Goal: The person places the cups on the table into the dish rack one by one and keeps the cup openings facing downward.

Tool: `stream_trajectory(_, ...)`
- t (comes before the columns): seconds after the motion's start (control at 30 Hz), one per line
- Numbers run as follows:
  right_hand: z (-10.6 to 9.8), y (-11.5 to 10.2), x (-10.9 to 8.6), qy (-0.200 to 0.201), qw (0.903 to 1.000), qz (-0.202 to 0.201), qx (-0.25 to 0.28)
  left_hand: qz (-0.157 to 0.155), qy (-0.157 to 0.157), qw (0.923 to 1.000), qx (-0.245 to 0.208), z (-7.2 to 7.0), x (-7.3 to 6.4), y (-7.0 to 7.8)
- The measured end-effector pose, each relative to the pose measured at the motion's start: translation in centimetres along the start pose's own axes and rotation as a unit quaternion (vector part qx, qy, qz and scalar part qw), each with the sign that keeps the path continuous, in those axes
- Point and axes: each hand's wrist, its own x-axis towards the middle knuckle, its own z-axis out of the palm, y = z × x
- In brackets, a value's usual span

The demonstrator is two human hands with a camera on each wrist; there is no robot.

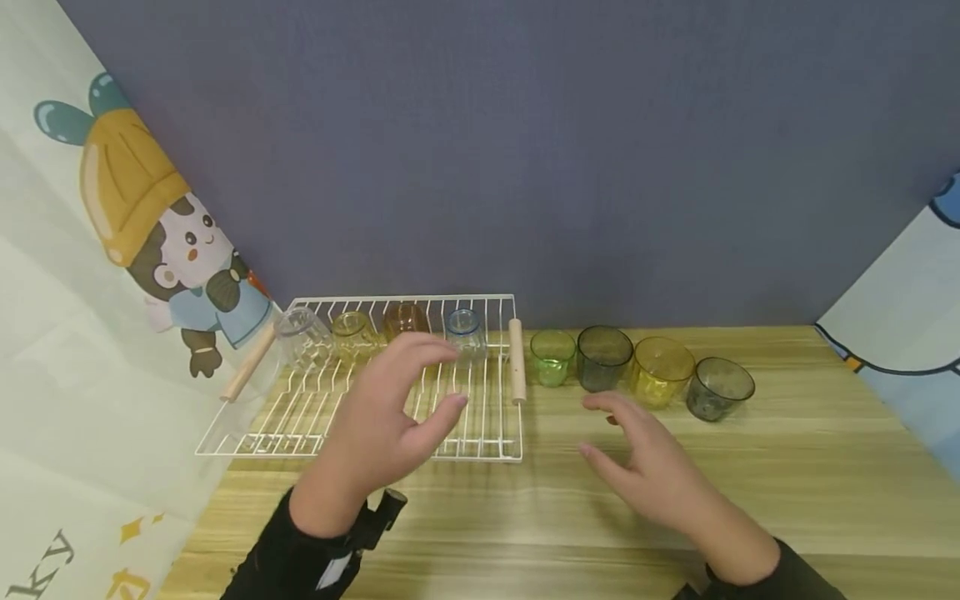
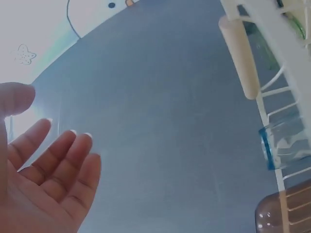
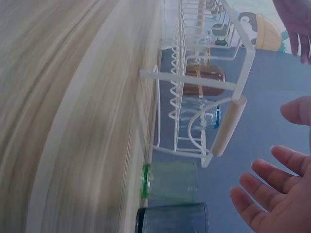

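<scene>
My left hand (image 1: 382, 408) hovers over the white wire rack (image 1: 521, 437), fingers curved, thumb apart, nothing between them. Along the rack's back stand a clear glass (image 1: 302, 333), a yellow glass (image 1: 354, 333), a brown glass (image 1: 406, 317) and a blue-rimmed glass (image 1: 466, 332), the nearest beyond the left fingertips. Held in the air in front of the glasses right of the rack is my right hand (image 1: 656, 467), its fingers loosely bent and holding nothing. Those are a green glass (image 1: 553, 360), a dark grey glass (image 1: 603, 360), an amber glass (image 1: 663, 372) and a smoky glass (image 1: 718, 390).
Wooden handles (image 1: 517, 361) flank the rack on both sides. A grey-blue panel (image 1: 540, 167) rises behind everything. Printed cloth (image 1: 45, 292) with a cartoon figure hangs at the left, another cartoon print (image 1: 900, 308) at the right. The wood-grain tabletop (image 1: 540, 533) extends toward me.
</scene>
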Motion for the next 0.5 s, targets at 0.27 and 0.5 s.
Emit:
stream_trajectory(0.27,-3.1,1.1,-0.4,0.041,0.9982,-0.013,-0.042,-0.035,-0.023,0.9987,0.027,0.6,-2.4,-0.2)
stream_trajectory(0.5,-7.0,4.3,-0.3,0.070,0.9908,-0.019,-0.115,-0.086,-0.080,0.9902,0.075,0.8,-4.9,-1.0)
